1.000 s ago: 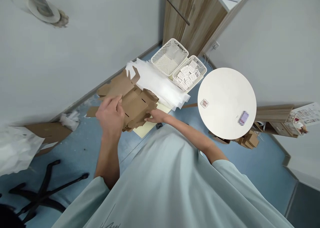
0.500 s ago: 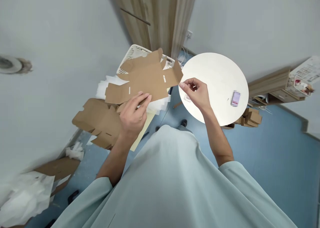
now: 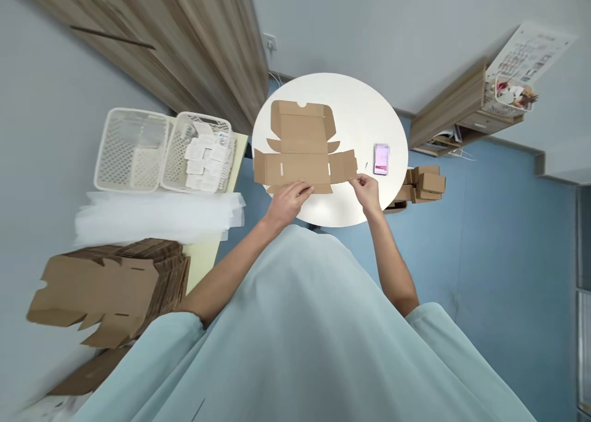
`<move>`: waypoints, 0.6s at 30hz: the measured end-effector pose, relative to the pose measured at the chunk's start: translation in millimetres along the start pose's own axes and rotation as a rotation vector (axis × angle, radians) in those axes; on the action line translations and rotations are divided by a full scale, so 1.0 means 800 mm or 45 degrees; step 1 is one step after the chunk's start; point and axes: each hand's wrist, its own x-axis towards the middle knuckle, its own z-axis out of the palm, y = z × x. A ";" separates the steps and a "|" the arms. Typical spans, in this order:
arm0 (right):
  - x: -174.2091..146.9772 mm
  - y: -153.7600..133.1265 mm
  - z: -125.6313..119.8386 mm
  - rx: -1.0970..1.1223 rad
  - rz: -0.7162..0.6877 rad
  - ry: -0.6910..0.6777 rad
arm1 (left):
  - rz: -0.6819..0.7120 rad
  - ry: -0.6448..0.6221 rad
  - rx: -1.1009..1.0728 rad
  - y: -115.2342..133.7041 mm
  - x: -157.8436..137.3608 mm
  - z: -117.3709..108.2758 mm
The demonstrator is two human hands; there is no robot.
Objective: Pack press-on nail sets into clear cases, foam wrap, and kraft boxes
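A flat, unfolded cardboard box [image 3: 305, 140] lies over the round white table [image 3: 364, 108], its side flaps partly raised. My left hand [image 3: 287, 204] grips its near edge left of the middle, fingers on top. At the near corner of the right flap, my right hand [image 3: 367, 194] pinches the cardboard between thumb and fingers. What lies under the cardboard is hidden. A phone [image 3: 381, 159] with a lit screen rests on the table, to the right of the cardboard and beyond my right hand.
On my left are two white plastic baskets [image 3: 132, 150], one with small white packets [image 3: 203, 160], a pile of white sheets [image 3: 157, 215] and a stack of flat cardboard boxes [image 3: 101, 283]. Folded boxes [image 3: 427, 185] sit beyond the table's right edge, near a wooden shelf [image 3: 455, 108].
My view has turned right. Both hands have carried the cardboard from beside the stack on the left to the round table. My right hand has closed on the flap corner.
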 end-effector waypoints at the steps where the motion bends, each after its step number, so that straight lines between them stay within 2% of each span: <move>1: 0.008 0.019 -0.010 -0.008 0.036 0.001 | 0.041 -0.053 0.039 -0.005 0.014 0.022; 5: 0.033 0.089 -0.034 -0.023 0.161 0.010 | 0.192 -0.237 0.203 -0.031 0.050 0.103; 8: 0.043 0.134 -0.034 -0.059 0.260 0.029 | 0.296 -0.378 0.330 -0.052 0.059 0.152; 10: 0.046 0.160 -0.028 -0.127 0.321 0.029 | 0.305 -0.482 0.372 -0.064 0.059 0.178; 14: 0.048 0.199 -0.015 -0.354 0.453 0.016 | 0.193 -0.698 0.355 -0.078 0.051 0.211; 18: 0.052 0.213 -0.016 -0.511 0.566 -0.015 | 0.105 -0.851 0.330 -0.088 0.037 0.218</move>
